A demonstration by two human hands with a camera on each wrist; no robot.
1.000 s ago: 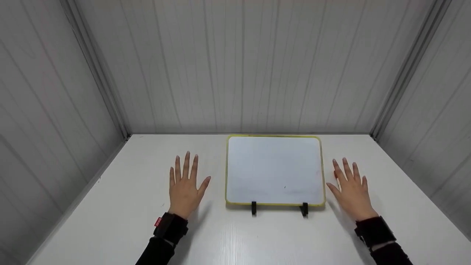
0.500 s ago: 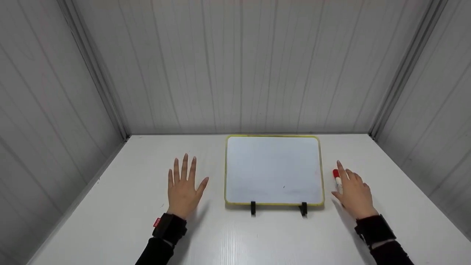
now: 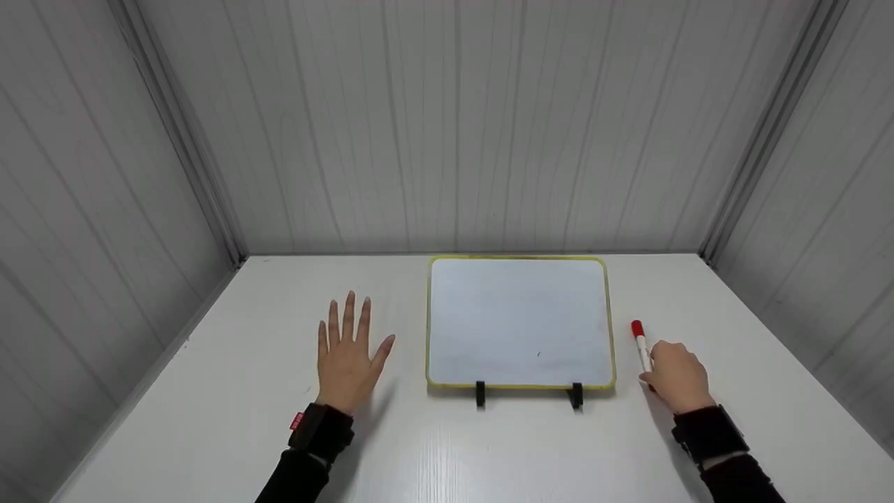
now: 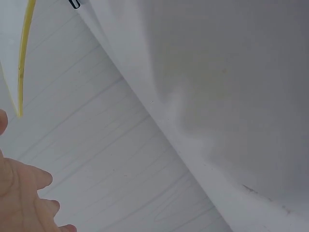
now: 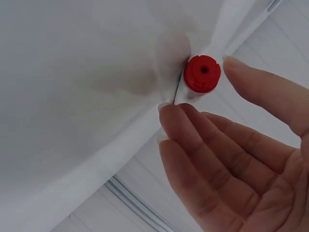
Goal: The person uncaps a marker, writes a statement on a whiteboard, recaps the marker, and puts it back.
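A white marker with a red cap (image 3: 640, 341) lies on the white table (image 3: 489, 454), just right of a yellow-framed whiteboard (image 3: 519, 320) that stands on two black feet. My right hand (image 3: 658, 363) curls its fingers over the marker's near end. In the right wrist view the red cap (image 5: 202, 73) pokes out between the thumb (image 5: 270, 94) and the curled fingers (image 5: 193, 140). My left hand (image 3: 362, 337) lies flat on the table left of the board, fingers straight and spread. Its fingers (image 4: 21, 193) show at the left wrist view's bottom left.
Grey panelled walls (image 3: 447, 126) close the table in at the back and on both sides. The board's yellow edge (image 4: 21, 58) and one black foot (image 4: 73, 4) show in the left wrist view.
My right hand went from lying flat beside the board to curling its fingers round the marker, uncovering the red cap. The left hand and the board stayed put.
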